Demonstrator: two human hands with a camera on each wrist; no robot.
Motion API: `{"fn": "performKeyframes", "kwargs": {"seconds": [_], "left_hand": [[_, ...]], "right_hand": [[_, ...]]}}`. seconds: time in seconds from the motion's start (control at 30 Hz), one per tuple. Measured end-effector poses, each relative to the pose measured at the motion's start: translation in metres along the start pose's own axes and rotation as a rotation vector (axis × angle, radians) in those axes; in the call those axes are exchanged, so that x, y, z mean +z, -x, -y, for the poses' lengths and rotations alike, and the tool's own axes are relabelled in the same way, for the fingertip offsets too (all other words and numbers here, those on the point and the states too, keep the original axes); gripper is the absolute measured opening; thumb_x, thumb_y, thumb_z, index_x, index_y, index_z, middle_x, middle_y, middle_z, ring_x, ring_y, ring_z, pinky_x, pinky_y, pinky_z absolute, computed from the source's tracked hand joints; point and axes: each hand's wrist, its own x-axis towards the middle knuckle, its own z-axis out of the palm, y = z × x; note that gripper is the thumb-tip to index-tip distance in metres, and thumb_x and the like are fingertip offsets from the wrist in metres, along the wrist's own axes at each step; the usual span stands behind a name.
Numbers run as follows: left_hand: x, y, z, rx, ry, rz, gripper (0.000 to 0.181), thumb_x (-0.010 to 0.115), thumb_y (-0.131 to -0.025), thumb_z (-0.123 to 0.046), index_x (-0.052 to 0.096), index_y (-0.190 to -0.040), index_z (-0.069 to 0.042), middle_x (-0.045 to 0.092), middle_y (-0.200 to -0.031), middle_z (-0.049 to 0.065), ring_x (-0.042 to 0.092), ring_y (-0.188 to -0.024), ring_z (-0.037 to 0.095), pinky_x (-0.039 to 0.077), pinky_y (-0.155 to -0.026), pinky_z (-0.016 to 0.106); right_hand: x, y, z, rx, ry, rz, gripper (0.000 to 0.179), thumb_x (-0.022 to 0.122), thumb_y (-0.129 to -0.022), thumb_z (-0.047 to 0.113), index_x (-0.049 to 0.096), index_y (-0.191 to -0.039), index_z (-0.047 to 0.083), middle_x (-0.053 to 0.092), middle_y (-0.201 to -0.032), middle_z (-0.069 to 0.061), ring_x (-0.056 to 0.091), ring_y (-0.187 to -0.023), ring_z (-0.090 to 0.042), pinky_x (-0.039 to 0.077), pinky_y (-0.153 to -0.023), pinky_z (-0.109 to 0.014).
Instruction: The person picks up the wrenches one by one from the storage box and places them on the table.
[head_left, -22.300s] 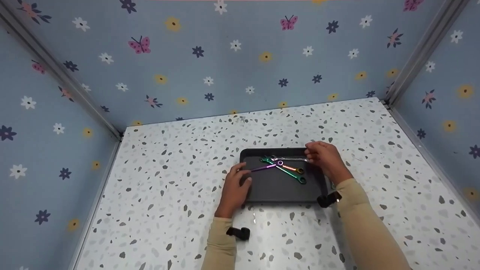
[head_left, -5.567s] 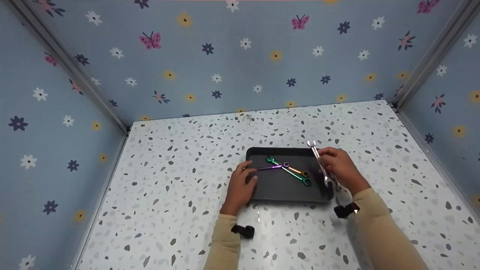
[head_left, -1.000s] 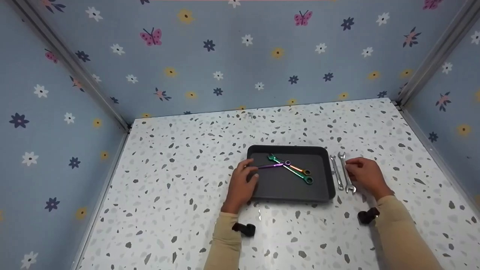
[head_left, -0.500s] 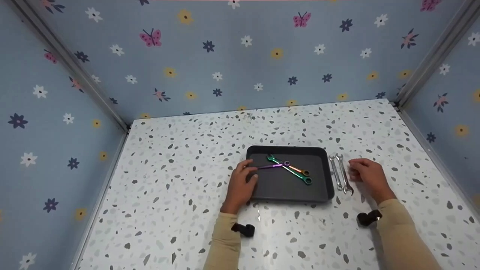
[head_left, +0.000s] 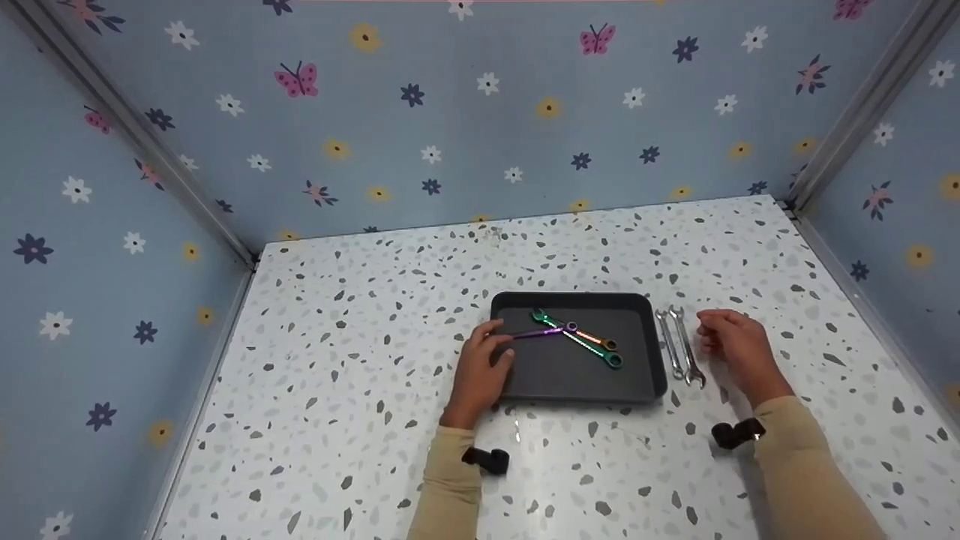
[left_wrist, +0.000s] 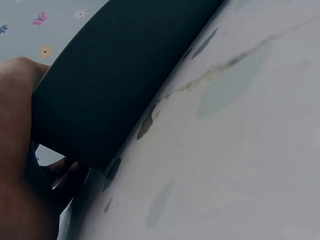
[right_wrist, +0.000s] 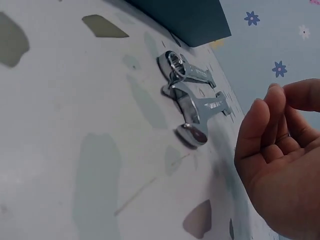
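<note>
My left hand (head_left: 478, 375) grips the left rim of a dark grey baking tray (head_left: 577, 386), with the thumb reaching inside; the left wrist view has the hand at the tray's wall (left_wrist: 100, 90). Inside lie a green ratchet wrench (head_left: 581, 344), a purple wrench (head_left: 536, 332) and an orange-gold wrench (head_left: 598, 340), crossing one another. Right of the tray, a silver combination wrench (head_left: 670, 341) and a silver open-ended wrench (head_left: 685, 346) lie side by side on the table. My right hand (head_left: 739, 349), fingers loosely curled and holding nothing, hovers just right of them.
The speckled white table (head_left: 360, 360) carries the tray. A blue flowered panel (head_left: 465, 120) stands behind it, and side panels with metal corner posts (head_left: 127, 142) close in the left and right.
The silver open-ended wrench, in the tray 22 seconds ago, was lifted out by the right hand and laid beside the other silver one. Lately it shifted left, and the right hand let go.
</note>
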Motion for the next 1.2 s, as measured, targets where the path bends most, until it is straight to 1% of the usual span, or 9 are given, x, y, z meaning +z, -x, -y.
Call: {"fn": "performKeyframes", "kwargs": {"seconds": [0.23, 0.4, 0.63, 0.73, 0.9, 1.03, 1.17, 1.2], "left_hand": [[0.000, 0.000, 0.001, 0.001, 0.007, -0.001, 0.025, 0.062, -0.098, -0.019, 0.071, -0.119, -0.009, 0.049, -0.148, -0.003, 0.038, -0.141, 0.021, 0.031, -0.115, 0.042], [0.000, -0.001, 0.001, 0.016, 0.008, -0.008, 0.025, 0.063, -0.098, -0.018, 0.071, -0.119, -0.008, 0.049, -0.147, -0.001, 0.040, -0.140, 0.023, 0.031, -0.115, 0.043], [0.000, 0.000, 0.001, 0.009, 0.009, -0.002, 0.025, 0.064, -0.097, -0.018, 0.071, -0.119, -0.008, 0.049, -0.148, 0.000, 0.040, -0.140, 0.023, 0.031, -0.115, 0.042], [0.000, -0.001, 0.002, 0.007, 0.008, 0.000, 0.026, 0.063, -0.097, -0.018, 0.071, -0.120, -0.008, 0.049, -0.148, 0.001, 0.039, -0.141, 0.023, 0.030, -0.116, 0.042], [0.000, 0.000, 0.002, -0.008, 0.003, -0.008, 0.025, 0.064, -0.097, -0.018, 0.071, -0.119, -0.009, 0.048, -0.149, -0.001, 0.039, -0.141, 0.021, 0.030, -0.116, 0.040], [0.000, 0.001, 0.003, -0.003, 0.000, -0.011, 0.025, 0.064, -0.097, -0.017, 0.071, -0.119, -0.008, 0.048, -0.148, -0.002, 0.039, -0.141, 0.020, 0.031, -0.115, 0.040], [0.002, 0.001, 0.003, 0.017, 0.005, -0.018, 0.024, 0.064, -0.097, -0.016, 0.071, -0.119, -0.007, 0.049, -0.147, -0.001, 0.040, -0.140, 0.022, 0.032, -0.114, 0.043], [0.002, 0.000, 0.003, 0.013, 0.004, -0.016, 0.024, 0.064, -0.097, -0.016, 0.071, -0.118, -0.007, 0.049, -0.147, -0.001, 0.039, -0.140, 0.022, 0.032, -0.115, 0.043]], "right_hand": [[0.011, 0.003, 0.012, -0.010, -0.028, 0.035, 0.031, 0.061, -0.101, 0.016, 0.058, -0.123, -0.006, 0.062, -0.087, -0.003, 0.058, -0.076, -0.013, 0.055, -0.068, -0.027], [0.024, 0.003, 0.020, -0.031, -0.045, 0.085, 0.023, 0.061, -0.100, 0.014, 0.063, -0.116, -0.002, 0.063, -0.086, -0.003, 0.058, -0.075, -0.012, 0.055, -0.067, -0.026], [0.038, 0.004, 0.028, -0.047, -0.004, 0.140, 0.015, 0.062, -0.100, 0.017, 0.067, -0.107, 0.004, 0.063, -0.085, -0.001, 0.059, -0.075, -0.011, 0.054, -0.066, -0.025], [0.041, 0.006, 0.030, -0.046, -0.011, 0.151, 0.014, 0.062, -0.100, 0.016, 0.067, -0.106, 0.005, 0.063, -0.085, -0.002, 0.059, -0.073, -0.011, 0.054, -0.066, -0.025], [0.049, 0.005, 0.032, -0.037, 0.002, 0.159, 0.013, 0.061, -0.101, 0.016, 0.066, -0.107, 0.006, 0.063, -0.086, -0.002, 0.058, -0.074, -0.011, 0.054, -0.066, -0.025], [0.058, 0.005, 0.032, -0.040, 0.033, 0.174, 0.022, 0.058, -0.102, 0.017, 0.062, -0.115, 0.000, 0.062, -0.087, -0.003, 0.057, -0.074, -0.012, 0.053, -0.066, -0.026], [0.069, 0.005, 0.033, -0.051, 0.077, 0.177, 0.030, 0.058, -0.102, 0.018, 0.058, -0.121, -0.005, 0.060, -0.089, -0.004, 0.055, -0.074, -0.013, 0.052, -0.067, -0.027], [0.071, 0.005, 0.033, -0.049, 0.081, 0.177, 0.030, 0.058, -0.102, 0.018, 0.058, -0.121, -0.005, 0.060, -0.090, -0.004, 0.056, -0.075, -0.013, 0.052, -0.068, -0.027]]}}
